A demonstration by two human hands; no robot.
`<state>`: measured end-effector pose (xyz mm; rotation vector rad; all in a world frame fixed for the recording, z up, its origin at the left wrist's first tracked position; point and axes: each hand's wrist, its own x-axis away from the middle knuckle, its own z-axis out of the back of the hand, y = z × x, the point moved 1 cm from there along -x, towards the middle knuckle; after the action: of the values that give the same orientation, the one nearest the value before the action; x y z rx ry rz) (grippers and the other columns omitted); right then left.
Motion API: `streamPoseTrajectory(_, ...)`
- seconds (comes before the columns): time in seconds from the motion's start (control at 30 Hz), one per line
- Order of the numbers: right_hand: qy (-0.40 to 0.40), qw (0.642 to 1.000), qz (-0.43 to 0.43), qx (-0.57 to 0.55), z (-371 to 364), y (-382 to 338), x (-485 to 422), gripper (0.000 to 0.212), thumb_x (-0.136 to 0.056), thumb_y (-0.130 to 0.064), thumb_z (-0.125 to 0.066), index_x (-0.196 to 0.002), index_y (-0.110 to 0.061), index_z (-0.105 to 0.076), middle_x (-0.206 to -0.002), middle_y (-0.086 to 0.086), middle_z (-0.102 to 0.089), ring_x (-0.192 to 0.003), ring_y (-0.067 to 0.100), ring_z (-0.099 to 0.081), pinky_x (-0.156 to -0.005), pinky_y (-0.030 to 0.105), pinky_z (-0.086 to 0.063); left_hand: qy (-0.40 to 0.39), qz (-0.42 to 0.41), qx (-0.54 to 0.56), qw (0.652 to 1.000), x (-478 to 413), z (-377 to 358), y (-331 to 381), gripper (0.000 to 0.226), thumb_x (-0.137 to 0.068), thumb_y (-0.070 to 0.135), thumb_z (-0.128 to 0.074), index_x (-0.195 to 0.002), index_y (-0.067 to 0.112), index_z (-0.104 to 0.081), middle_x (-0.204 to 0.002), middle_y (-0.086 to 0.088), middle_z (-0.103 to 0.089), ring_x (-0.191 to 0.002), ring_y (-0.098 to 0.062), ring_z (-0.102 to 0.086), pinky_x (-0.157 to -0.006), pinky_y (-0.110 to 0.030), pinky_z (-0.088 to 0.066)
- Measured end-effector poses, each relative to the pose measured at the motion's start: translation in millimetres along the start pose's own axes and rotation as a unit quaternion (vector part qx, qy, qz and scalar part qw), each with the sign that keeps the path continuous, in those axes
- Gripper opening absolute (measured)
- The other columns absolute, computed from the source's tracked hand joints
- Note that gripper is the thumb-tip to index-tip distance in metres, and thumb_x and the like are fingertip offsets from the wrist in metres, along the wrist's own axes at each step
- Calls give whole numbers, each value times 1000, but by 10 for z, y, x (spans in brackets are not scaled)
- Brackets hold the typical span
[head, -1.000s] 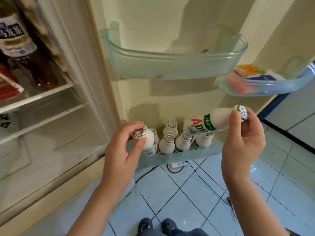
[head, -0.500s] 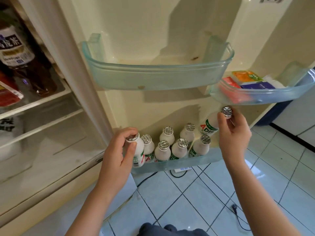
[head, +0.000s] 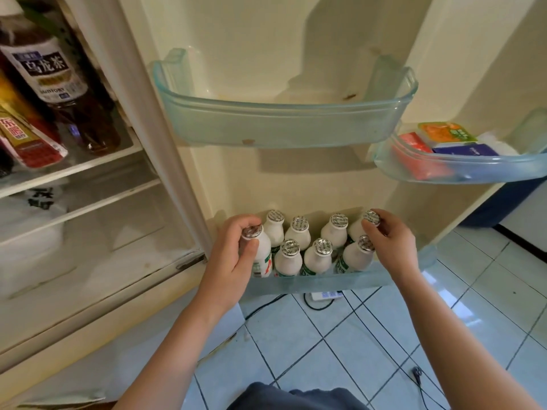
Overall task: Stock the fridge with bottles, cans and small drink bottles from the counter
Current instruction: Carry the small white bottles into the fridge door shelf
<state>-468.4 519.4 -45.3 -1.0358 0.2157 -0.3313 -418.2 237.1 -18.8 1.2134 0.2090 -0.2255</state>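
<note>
- In the head view, you are looking down at the open fridge door. Eight small drink bottles [head: 318, 258] are sitting in the bottom door shelf [head: 370, 281].
- All eight are standing upright, with the long axis vertical and the foil caps pointing up toward you.
- They are sitting in two rows, four at the back and four at the front.
- Your left hand [head: 233, 255] is gripping the front-left bottle [head: 264, 255] at the shelf's left end. Its fingers are curling round the neck just under the cap, and the thumb is lying on the white body.
- Whether that bottle's base is resting on the shelf floor cannot be told.
- Your right hand [head: 390, 244] is pinching the back-right bottle [head: 371, 217] by its foil cap, with the fingertips closing around the rim.
- Higher on the door, the middle door shelf [head: 281, 128] is hanging above the bottles.
- To its right, a smaller side shelf [head: 473, 173] is holding three flat packets: one orange, one red and one blue.
- At the left, inside the fridge, one dark tea bottle [head: 53, 75] is showing on a rack beside a red-and-yellow packet [head: 26, 143].
- On the tiled floor below the door, one power strip [head: 325, 295] is lying with dark cables running from it.
</note>
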Motion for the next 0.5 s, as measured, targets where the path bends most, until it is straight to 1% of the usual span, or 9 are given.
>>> streamPoseTrajectory(0.1, -22, 1000, -17, -15, 16, 1, -18, 27, -84, -26, -66, -111, -26, -63, -100, -6, -68, -94, 10, -62, -81, 26, -46, -24, 22, -40, 999, 33, -29, -104, 36, -96, 9, -46, -114, 40, -46, -117, 15, -53, -111, -2, -49, -94, -13, -37)
streamPoseTrajectory(0.17, -37, 999, -25, -9, 25, -17, -33, 30, -84, -27, -67, -113, -26, -63, -105, -5, -68, -97, 11, -62, -83, 26, -47, -39, 49, -62, 996, 65, -54, -181, 42, -97, 5, -46, -112, 44, -44, -116, 16, -53, -109, 0, -50, -91, -12, -37)
streamPoseTrajectory(0.23, -42, 999, -32, 3, 32, -53, -36, 35, -84, -28, -66, -118, -24, -61, -112, -3, -66, -105, 14, -61, -86, 27, -45, -37, 71, -81, 993, 106, -68, -264, 39, -97, 6, -46, -113, 42, -46, -115, 13, -55, -107, -1, -52, -87, -10, -37)
streamPoseTrajectory(0.3, -16, 999, -13, 30, 37, -122, -9, 40, -86, -30, -64, -124, -22, -57, -119, -4, -62, -112, 14, -57, -88, 25, -41, -18, 83, -89, 992, 131, -50, -327, 36, -96, 6, -48, -119, 33, -49, -119, 9, -57, -110, -4, -53, -90, -9, -37)
streamPoseTrajectory(0.33, 11, 999, 8, 37, 40, -173, 14, 39, -86, -30, -64, -124, -21, -57, -119, -5, -61, -109, 10, -56, -87, 24, -40, -10, 83, -90, 992, 135, -39, -344, 36, -95, 5, -50, -120, 31, -51, -123, 7, -57, -114, -4, -53, -94, -11, -38)
streamPoseTrajectory(0.4, 67, 995, 65, 25, 31, -315, 87, 30, -86, -26, -63, -116, -23, -61, -111, -9, -59, -90, -8, -53, -77, 16, -38, 3, 61, -101, 993, 145, -19, -357, 37, -93, 2, -52, -120, 27, -55, -132, 9, -53, -122, -3, -49, -101, -17, -38)
streamPoseTrajectory(0.43, 83, 992, 97, 17, 16, -394, 126, 26, -85, -22, -62, -111, -23, -62, -108, -11, -59, -83, -12, -51, -71, 12, -37, 11, 43, -106, 993, 149, -11, -361, 37, -92, 0, -54, -119, 24, -58, -134, 9, -51, -126, -4, -47, -104, -21, -37)
streamPoseTrajectory(0.47, 89, 987, 131, 17, -6, -470, 163, 22, -85, -19, -62, -107, -21, -64, -106, -12, -60, -80, -12, -50, -68, 9, -36, 18, 27, -108, 994, 159, -2, -356, 38, -90, -3, -56, -118, 22, -60, -134, 9, -51, -127, -6, -47, -105, -26, -38)
streamPoseTrajectory(0.5, 88, 982, 168, 27, -37, -544, 201, 20, -85, -15, -61, -104, -19, -65, -105, -11, -61, -81, -10, -49, -69, 10, -36, 28, 14, -108, 994, 171, 12, -346, 39, -88, -4, -58, -117, 22, -62, -133, 10, -52, -127, -7, -49, -105, -30, -39)
